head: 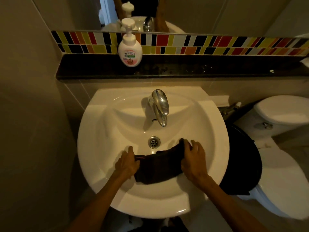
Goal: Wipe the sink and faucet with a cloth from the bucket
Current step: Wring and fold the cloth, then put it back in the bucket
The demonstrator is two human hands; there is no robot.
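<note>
Dark brown cloth (158,166) stretches across the white sink (100,131) at lower centre — left hand (127,162) and right hand (194,159) each gripping an end, below the chrome faucet (159,106).

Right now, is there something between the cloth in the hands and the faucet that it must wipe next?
Nothing visible blocks the way. The dark cloth is held by the left hand and right hand in the near part of the sink. Between it and the faucet lies only bare basin and the drain.
</note>
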